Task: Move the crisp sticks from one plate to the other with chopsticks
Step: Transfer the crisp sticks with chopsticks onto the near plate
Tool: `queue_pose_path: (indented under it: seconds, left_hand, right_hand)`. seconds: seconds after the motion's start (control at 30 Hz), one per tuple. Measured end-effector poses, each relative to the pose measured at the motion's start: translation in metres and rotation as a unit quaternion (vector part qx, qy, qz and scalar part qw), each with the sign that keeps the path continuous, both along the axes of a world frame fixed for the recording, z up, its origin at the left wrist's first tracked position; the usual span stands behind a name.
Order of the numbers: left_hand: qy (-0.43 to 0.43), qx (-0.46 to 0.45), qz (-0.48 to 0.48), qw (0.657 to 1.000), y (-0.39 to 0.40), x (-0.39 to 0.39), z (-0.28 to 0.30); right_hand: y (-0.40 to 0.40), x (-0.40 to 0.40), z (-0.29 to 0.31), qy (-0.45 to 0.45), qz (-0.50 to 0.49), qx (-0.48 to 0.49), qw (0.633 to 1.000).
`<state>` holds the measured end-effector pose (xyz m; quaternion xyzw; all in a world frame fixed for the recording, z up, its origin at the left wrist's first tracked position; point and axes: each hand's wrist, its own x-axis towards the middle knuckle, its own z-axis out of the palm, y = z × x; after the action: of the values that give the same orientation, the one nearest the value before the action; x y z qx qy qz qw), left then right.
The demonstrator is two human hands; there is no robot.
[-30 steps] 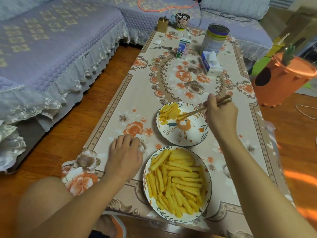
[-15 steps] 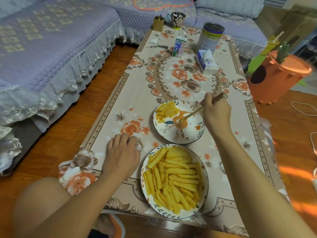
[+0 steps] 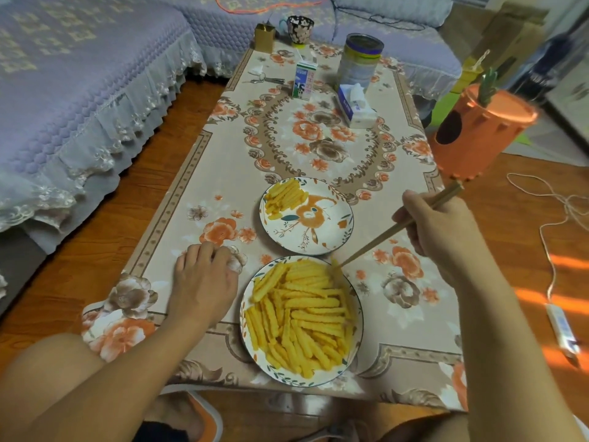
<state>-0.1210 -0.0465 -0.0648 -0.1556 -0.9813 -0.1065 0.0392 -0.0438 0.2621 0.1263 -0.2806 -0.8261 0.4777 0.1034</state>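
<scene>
Two patterned white plates sit on the flowered table. The near plate [image 3: 359, 317] is heaped with yellow crisp sticks [image 3: 299, 317]. The far plate [image 3: 331, 231] carries a small pile of crisp sticks [image 3: 283, 196] at its far left. My right hand [image 3: 436, 228] grips wooden chopsticks [image 3: 382, 236]; their tips touch a crisp stick [image 3: 335, 270] at the far right rim of the near plate. My left hand [image 3: 204, 279] rests curled on the cloth left of the near plate, with something white under its fingers.
At the table's far end stand a milk carton [image 3: 304, 80], a tin can [image 3: 360, 63], a tissue pack [image 3: 355, 106], a mug [image 3: 299, 28] and a small box [image 3: 264, 41]. A purple sofa [image 3: 79, 90] runs along the left. An orange bin [image 3: 478, 132] stands right.
My right hand has drawn the chopsticks back from the small pile on the far plate to the far right rim of the near plate. The left hand has stayed put.
</scene>
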Motion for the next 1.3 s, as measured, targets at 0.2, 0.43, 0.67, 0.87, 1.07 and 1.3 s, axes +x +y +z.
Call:
queue_pose_path:
  seconds: [0.2, 0.43, 0.67, 0.87, 1.07, 1.3]
  left_hand:
    - [0.010, 0.005, -0.003, 1.000, -0.001, 0.000, -0.001]
    - [0.007, -0.002, -0.005, 1.000, 0.000, 0.000, 0.000]
    - [-0.004, -0.010, -0.005, 1.000, -0.001, -0.001, 0.001]
    - [-0.016, -0.015, 0.000, 1.000, 0.001, -0.002, 0.003]
    - [-0.021, -0.013, 0.000, 1.000, 0.001, -0.002, 0.005]
    - [-0.024, -0.015, 0.000, 1.000, 0.000, -0.003, 0.005]
  right_hand:
    - [0.003, 0.007, -0.005, -0.015, 0.010, 0.006, 1.000]
    - [0.017, 0.002, -0.007, -0.037, 0.030, -0.043, 0.998]
    - [0.029, -0.020, 0.011, 0.060, -0.031, -0.078, 0.995]
    - [-0.018, -0.078, -0.025, 0.084, 0.056, -0.002, 0.995]
    - [-0.044, -0.098, -0.051, 0.068, 0.180, 0.048, 0.980]
    - [-0.040, -0.094, -0.052, 0.079, 0.191, 0.043, 0.978]
